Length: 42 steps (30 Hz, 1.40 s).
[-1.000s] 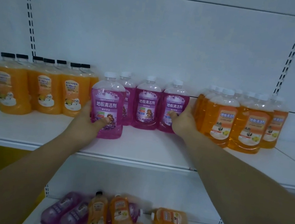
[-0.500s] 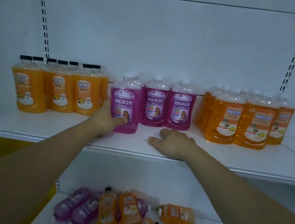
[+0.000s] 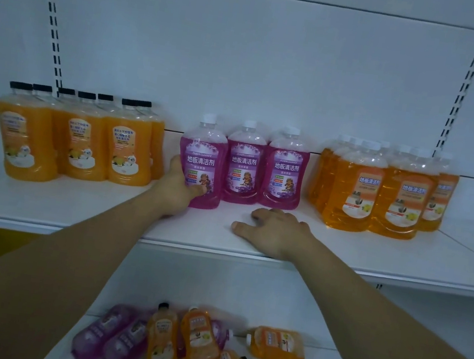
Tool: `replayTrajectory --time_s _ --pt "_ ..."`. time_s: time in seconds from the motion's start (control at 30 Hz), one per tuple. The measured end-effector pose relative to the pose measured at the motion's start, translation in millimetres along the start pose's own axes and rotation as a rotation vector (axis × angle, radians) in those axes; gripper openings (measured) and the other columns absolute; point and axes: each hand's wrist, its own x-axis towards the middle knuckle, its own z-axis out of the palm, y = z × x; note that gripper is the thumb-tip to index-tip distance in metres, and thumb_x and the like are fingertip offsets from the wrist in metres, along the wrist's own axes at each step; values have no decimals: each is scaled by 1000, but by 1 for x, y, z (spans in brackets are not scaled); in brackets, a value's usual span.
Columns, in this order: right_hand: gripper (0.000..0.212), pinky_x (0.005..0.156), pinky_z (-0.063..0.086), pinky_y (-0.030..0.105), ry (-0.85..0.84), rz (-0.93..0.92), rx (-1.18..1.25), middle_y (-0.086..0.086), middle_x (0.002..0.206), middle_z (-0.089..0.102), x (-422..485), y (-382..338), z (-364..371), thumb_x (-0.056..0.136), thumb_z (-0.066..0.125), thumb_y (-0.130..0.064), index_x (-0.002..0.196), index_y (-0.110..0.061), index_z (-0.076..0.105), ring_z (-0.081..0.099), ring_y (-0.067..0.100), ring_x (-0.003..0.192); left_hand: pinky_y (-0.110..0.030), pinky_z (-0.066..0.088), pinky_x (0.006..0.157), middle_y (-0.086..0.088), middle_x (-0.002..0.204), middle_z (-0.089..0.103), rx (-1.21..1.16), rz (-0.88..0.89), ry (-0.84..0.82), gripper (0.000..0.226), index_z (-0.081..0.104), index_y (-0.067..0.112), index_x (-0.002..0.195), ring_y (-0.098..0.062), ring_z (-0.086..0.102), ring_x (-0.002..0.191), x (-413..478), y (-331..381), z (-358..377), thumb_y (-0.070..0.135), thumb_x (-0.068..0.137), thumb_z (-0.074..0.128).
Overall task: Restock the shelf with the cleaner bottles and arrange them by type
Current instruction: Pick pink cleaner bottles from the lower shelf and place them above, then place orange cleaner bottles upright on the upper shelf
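In the frame centre a purple bottle [image 3: 203,159] is gripped by the left hand [image 3: 177,192]; the right hand [image 3: 275,232] is laid flat, fingers spread, on the shelf [image 3: 73,211].

Purple bottles [image 3: 244,165]: "FLOOR CLEANER" printed small at label top; "地板清洁剂" printed large in white below, seen on all three front labels. Smaller lines beneath not readable.
White-capped orange bottles [image 3: 362,190]: "地板清洁剂" printed across top of two front labels.
Black-capped orange bottles [image 3: 126,148]: short lines of Japanese-style script seen on labels, too small to be read surely.
Lower-shelf bottles [image 3: 198,338]: labels blurred, nothing readable.
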Motion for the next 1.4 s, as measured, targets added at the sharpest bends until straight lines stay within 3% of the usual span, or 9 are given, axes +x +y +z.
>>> replayTrajectory --time_s 0.43,0.53,0.7,0.8,0.9,1.0,1.2,1.3,1.4 --pt "78 111 24 48 45 23 63 -1 153 35 -3 -3 0 81 36 -80 141 -30 42 34 27 137 -29 38 96 -5 140 47 142 11 -119 81 15 16 148 -22 48 124 -31 0 -17 23 87 68" --pt "77 108 33 44 86 4 99 0 146 45 -9 -4 1 83 34 -78 136 -25 51 43 24 130 -25 34 93 -2 142 43 270 54 -182 75 20 17 149 -20 45 125 -55 -3 -30 29 90 65" --pt "72 94 43 34 209 -28 28 4 127 60 -24 -10 -1 86 34 -74 126 -19 58 54 21 108 -34 34 106 -4 155 31 469 55 -170 74 21 21 151 -24 38 136 -94 -18 -50 49 91 54" --pt "75 97 39 35 220 -60 4 4 136 53 -37 -23 -2 85 38 -74 133 -18 53 50 24 121 -32 24 112 -4 155 30 568 101 -161 67 30 17 149 -22 32 140 -121 -30 -58 51 94 47" --pt "75 104 35 38 206 -182 27 2 144 46 -51 -48 7 84 42 -74 136 -21 49 42 24 130 -31 5 117 -3 160 16 696 204 -126 69 24 19 151 -19 11 147 -151 -43 -61 49 94 49" --pt "65 107 34 37 241 -368 102 2 142 45 -69 -75 28 87 52 -60 138 -20 46 42 24 130 -26 1 115 2 161 4 645 154 -104 71 23 21 151 -15 0 148 -185 -55 -57 43 93 55" --pt "60 118 -2 42 306 -663 -62 4 158 21 -103 -84 83 93 50 -45 146 -22 35 11 22 146 -25 12 115 4 159 19 569 -162 -204 63 34 23 147 -14 15 146 -253 -97 -34 41 92 58" --pt "58 118 6 37 234 -724 -35 5 154 29 -110 -82 115 92 53 -41 144 -19 39 20 22 143 -20 27 103 7 143 42 486 -216 -241 52 47 22 138 -12 36 134 -275 -115 -24 34 90 64" --pt "56 110 25 33 112 -612 38 6 145 43 -102 -82 141 91 56 -42 140 -17 45 34 24 135 -19 31 96 4 143 43 443 -286 -292 56 42 23 141 -13 43 125 -286 -133 -16 30 90 64"
